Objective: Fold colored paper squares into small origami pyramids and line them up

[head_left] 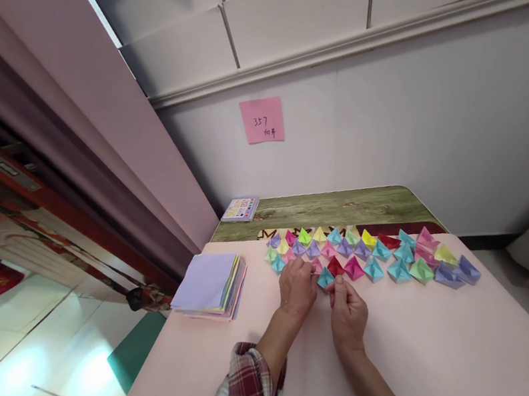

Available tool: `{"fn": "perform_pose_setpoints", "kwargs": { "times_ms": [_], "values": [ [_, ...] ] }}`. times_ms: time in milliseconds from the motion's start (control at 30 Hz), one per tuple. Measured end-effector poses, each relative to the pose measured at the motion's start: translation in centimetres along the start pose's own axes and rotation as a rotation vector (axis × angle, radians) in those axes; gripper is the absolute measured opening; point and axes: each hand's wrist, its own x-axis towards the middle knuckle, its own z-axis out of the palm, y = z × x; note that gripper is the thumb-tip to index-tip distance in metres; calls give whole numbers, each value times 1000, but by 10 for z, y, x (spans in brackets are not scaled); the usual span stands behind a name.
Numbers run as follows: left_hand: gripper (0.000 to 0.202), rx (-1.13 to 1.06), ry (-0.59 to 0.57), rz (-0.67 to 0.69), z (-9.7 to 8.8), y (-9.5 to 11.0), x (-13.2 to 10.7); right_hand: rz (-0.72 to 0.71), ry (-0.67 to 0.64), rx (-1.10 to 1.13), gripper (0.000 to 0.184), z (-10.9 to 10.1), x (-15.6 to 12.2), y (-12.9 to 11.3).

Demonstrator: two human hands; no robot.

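Several small folded paper shapes (369, 251) in many colours lie in rows on a pale pink table (446, 343). My left hand (297, 287) rests at the left end of the front row, fingers curled beside a pink piece. My right hand (347, 312) sits just in front of the row, its fingertips pinched at a teal folded piece (325, 277) next to a red one (335, 266). A plaid sleeve covers my left forearm.
A stack of coloured paper sheets (211, 286) lies left of my hands. A paper pack (240, 209) sits on a green wood-grain table (337, 207) behind. A pink note (262, 120) hangs on the wall. The floor drops away on the left.
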Motion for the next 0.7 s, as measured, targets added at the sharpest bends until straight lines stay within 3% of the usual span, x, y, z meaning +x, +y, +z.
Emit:
{"fn": "perform_pose_setpoints", "kwargs": {
  "times_ms": [467, 700],
  "values": [
    [18, 25, 45, -51, 2, -5, -10, 21, -18, -7, 50, 1, -1, 0],
    [13, 71, 9, -99, -2, -11, 2, 29, -34, -27, 51, 0, -2, -5]
  ]
}}
